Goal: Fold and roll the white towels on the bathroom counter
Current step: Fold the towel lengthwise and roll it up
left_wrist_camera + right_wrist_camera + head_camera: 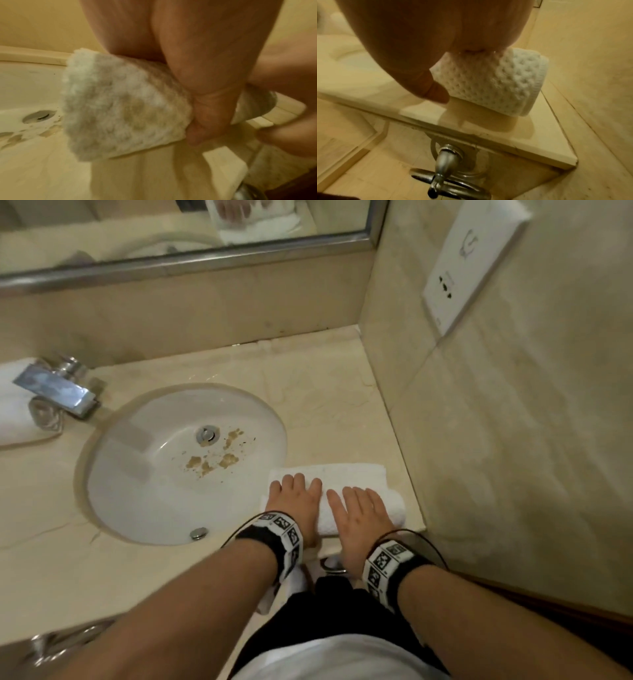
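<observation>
Both flat hands, left hand (294, 497) and right hand (356, 510), press the half-rolled towel (346, 474) beneath them.

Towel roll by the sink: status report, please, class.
Left hand and right hand flat on the towel, part-rolled on the counter. Nothing ahead of the roll.

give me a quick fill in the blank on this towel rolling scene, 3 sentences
Both hands, the left hand and the right hand, press flat on a partly rolled white ____.
The towel lies on the counter to the right of the ____.
Brown specks lie in the sink near the ____.

Missing words: towel; sink; drain
</observation>
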The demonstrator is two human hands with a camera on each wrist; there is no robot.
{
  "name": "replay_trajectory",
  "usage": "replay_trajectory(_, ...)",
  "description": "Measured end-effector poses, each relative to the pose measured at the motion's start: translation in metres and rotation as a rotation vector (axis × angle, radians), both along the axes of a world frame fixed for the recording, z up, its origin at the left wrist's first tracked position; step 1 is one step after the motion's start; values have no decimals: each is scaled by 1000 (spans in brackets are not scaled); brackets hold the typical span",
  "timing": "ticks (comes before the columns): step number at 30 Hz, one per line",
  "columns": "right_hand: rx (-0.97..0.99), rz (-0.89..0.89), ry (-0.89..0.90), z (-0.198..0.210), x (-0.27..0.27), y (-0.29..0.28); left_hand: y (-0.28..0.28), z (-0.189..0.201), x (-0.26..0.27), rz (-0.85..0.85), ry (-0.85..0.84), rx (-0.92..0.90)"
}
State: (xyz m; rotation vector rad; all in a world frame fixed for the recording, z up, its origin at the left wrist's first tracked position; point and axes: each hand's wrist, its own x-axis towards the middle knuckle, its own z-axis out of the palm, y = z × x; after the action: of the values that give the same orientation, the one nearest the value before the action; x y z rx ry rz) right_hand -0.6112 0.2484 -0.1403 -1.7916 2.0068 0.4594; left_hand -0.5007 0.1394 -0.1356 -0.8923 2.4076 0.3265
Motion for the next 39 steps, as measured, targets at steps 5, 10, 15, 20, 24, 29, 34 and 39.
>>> replay_trajectory(5,15,-6,16,-6,-10,-10,-10,-1,-7,-1,24,-9)
replay_trajectory(10,7,-12,25,-4,-24,-36,-3,-6,9,42,158,-82)
replay_trajectory(15,43,-6,-39,-7,-44,-66,-11,-16,5,-45,187,-170)
replay_trajectory(20,-25,72,82,-5,-47,-81,-58,-10,-26,-51,22,2)
replay_trajectory(24,-53,53,84,-13,-40,-75,-83,-11,-38,-104,-52,93)
replay_trajectory(29,-26,75,15,-10,-51,-90,-91,-10,-19,63,247,139)
replay_trajectory(34,29,89,7,-13,-57,-95,-89,-25,36,1022,460,366)
replay_trajectory(39,10,75,-12,-13,-62,-102,-93,-30,36,1266,358,773)
